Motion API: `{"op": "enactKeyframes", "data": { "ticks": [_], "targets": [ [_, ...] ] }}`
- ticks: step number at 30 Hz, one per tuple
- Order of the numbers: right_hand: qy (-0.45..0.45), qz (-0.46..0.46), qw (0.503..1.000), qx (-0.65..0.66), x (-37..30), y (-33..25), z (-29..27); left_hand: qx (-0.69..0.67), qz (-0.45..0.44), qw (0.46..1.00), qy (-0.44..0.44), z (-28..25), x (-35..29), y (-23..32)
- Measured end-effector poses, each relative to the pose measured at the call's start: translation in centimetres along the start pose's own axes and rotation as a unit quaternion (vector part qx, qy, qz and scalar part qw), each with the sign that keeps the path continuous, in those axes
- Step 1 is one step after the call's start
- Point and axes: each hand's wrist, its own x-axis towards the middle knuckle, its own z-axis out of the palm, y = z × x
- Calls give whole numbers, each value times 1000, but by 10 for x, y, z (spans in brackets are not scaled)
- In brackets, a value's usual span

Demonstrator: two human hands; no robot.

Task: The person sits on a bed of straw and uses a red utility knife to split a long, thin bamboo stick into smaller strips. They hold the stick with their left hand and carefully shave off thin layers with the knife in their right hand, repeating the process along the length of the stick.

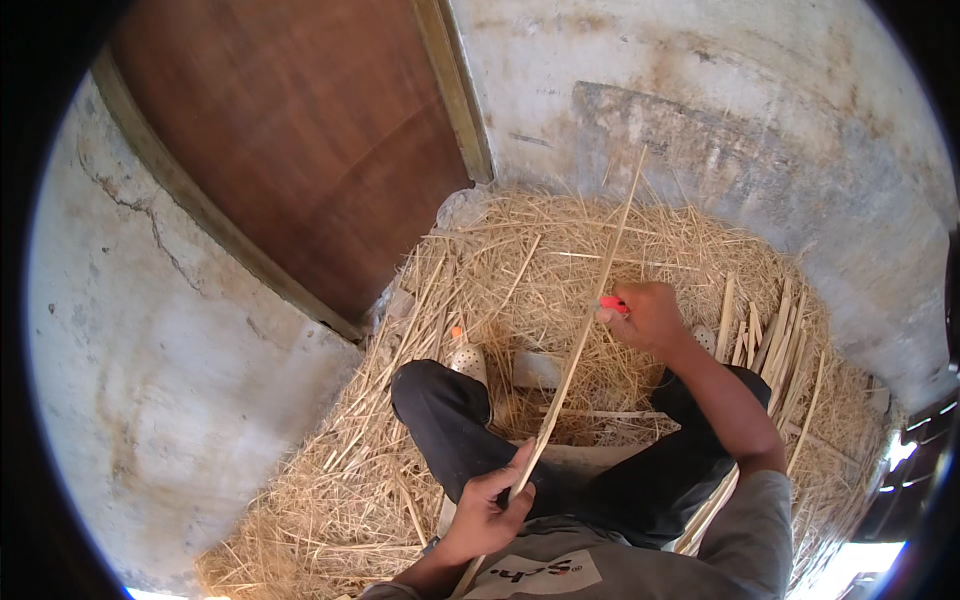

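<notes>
A long, pale bamboo strip runs at a slant from near my lap up toward the far wall. My left hand is closed round its lower part, with the near end passing under my wrist. Farther along, my right hand is closed on a small red-handled tool that meets the strip's side. The tool's working edge is too small to make out, and the fist covers most of its handle.
Shavings lie thick on the floor around my bent legs. Split strips are piled at the right, and more lie at the left. A pale block sits between my feet. Beyond stand a brown door and a stained wall.
</notes>
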Motion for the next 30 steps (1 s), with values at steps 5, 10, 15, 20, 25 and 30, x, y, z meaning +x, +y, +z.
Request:
{"op": "enactKeyframes", "data": {
  "ticks": [5, 10, 15, 20, 25, 30],
  "targets": [
    [-98, 248, 963, -37, 27, 57, -17, 59, 7, 998, -24, -2, -10, 0],
    [-56, 185, 981, -20, 19, 42, -22, 54, 39, 997, -26, -2, -20, -3],
    [11, 153, 988, 18, 11, 59, -13, 42, 44, 998, -27, 0, -24, -1],
    [19, 192, 980, -59, 24, 113, -17, 66, 40, 996, -54, 0, -27, 2],
    [14, 251, 962, -108, 24, 167, -29, 93, -45, 989, -108, -4, -34, 15],
    [40, 350, 929, -117, 14, 187, -32, 43, 2, 993, -112, -3, -47, -6]
  ]
}}
